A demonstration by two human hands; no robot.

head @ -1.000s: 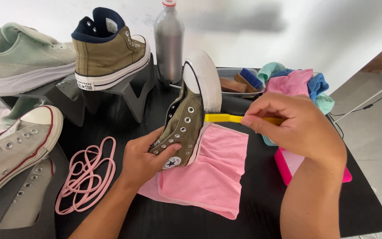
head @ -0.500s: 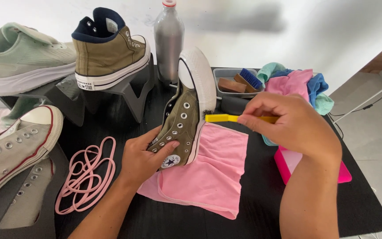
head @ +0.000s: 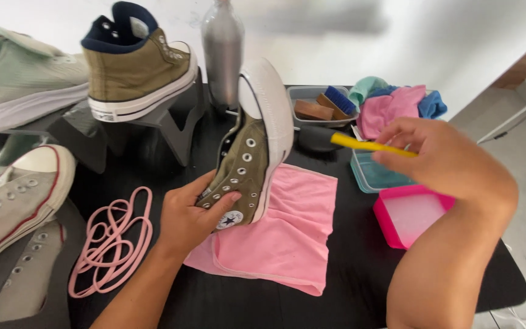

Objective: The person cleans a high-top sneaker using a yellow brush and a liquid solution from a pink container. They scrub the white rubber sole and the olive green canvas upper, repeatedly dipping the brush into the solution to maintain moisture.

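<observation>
Shoe (head: 248, 164) in left hand (head: 190, 216)

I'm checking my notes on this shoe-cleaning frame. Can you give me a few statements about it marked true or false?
1. The left hand holds the olive high-top shoe toe-up. True.
2. The right hand holds a blue brush. False: its handle is yellow.
3. The pink cloth lies under the shoe. True.
4. The pink laces are threaded through the shoe. False: they lie loose on the table.
</observation>
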